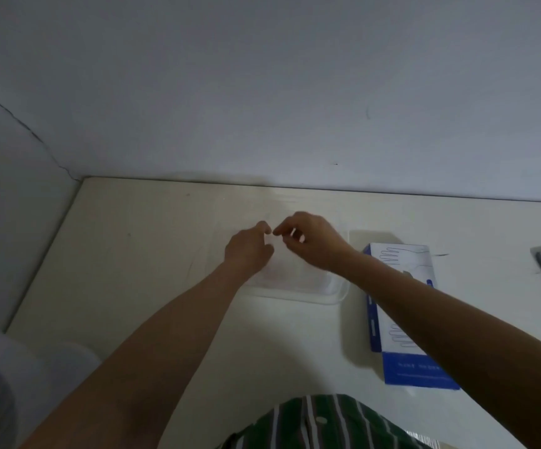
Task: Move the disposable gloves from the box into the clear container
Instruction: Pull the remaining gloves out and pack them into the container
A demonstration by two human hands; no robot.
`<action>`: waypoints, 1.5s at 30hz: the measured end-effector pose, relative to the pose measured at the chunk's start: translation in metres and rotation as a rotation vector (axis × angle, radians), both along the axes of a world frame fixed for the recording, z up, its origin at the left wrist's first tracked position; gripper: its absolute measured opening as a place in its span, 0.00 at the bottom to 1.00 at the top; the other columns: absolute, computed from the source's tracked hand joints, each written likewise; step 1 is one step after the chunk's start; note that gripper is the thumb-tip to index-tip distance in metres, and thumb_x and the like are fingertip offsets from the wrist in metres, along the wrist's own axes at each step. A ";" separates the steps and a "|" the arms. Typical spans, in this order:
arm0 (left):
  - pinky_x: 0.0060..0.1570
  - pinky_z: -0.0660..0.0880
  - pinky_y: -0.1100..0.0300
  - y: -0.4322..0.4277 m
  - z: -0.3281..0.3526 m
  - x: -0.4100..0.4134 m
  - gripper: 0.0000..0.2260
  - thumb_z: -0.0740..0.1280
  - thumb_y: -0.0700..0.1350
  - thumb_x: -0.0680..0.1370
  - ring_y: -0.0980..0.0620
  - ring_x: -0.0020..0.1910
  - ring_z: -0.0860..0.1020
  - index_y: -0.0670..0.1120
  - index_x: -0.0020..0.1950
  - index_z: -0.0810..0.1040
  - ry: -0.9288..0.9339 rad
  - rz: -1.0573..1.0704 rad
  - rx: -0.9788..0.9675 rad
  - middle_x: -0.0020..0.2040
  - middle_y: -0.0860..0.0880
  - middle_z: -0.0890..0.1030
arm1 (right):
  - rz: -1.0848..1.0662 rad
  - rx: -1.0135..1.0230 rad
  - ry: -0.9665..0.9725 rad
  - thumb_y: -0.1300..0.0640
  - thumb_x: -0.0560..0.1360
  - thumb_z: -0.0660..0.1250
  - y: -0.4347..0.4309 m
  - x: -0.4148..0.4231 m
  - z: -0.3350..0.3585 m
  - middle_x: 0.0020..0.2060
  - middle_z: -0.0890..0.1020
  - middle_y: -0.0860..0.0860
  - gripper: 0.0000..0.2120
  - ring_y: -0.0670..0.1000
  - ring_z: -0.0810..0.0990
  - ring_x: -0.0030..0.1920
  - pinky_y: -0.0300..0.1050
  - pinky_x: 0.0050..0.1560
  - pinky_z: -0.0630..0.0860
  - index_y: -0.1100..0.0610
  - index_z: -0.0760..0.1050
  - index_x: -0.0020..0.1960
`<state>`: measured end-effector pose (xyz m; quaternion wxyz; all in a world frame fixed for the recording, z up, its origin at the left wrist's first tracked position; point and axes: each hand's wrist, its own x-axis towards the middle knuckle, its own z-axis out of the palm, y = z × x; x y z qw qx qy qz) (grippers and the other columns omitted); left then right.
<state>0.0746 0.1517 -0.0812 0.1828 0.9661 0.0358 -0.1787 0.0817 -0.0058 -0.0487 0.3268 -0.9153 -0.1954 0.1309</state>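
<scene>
Head view: placing a glove in the container; next comes a reach back to the box.
Left hand (249,247) and right hand (311,244) meet fingertip to fingertip, pinching what seems a thin clear glove (269,239) over the container (337,293). Its direction is too faint to tell. The box (389,332) lies just right on the surface (133,254), its length running away from the person and its open flap nearest.

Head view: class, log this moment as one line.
left hand: pinches glove | right hand: pinches same | glove: over clear container | box: flap open
</scene>
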 end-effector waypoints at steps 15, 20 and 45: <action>0.37 0.70 0.61 -0.157 0.059 -0.036 0.04 0.65 0.44 0.78 0.53 0.35 0.75 0.48 0.52 0.75 -0.150 -0.361 -0.493 0.36 0.52 0.76 | -0.351 -0.254 0.105 0.59 0.78 0.65 -0.175 -0.072 -0.008 0.47 0.82 0.49 0.06 0.45 0.79 0.42 0.36 0.45 0.74 0.55 0.80 0.51; 0.42 0.69 0.60 -0.188 0.038 -0.054 0.14 0.65 0.49 0.79 0.51 0.45 0.75 0.46 0.63 0.71 0.114 -0.452 -0.358 0.50 0.47 0.79 | -0.270 -0.377 0.133 0.52 0.79 0.63 -0.180 -0.095 -0.032 0.47 0.77 0.51 0.11 0.48 0.78 0.42 0.39 0.46 0.76 0.53 0.77 0.59; 0.46 0.76 0.55 -0.193 0.010 -0.057 0.24 0.71 0.45 0.75 0.45 0.51 0.78 0.40 0.66 0.66 0.304 -0.336 -0.324 0.55 0.42 0.78 | -0.858 0.987 0.380 0.61 0.72 0.54 -0.204 -0.084 0.016 0.38 0.73 0.58 0.06 0.55 0.72 0.39 0.45 0.40 0.71 0.58 0.70 0.41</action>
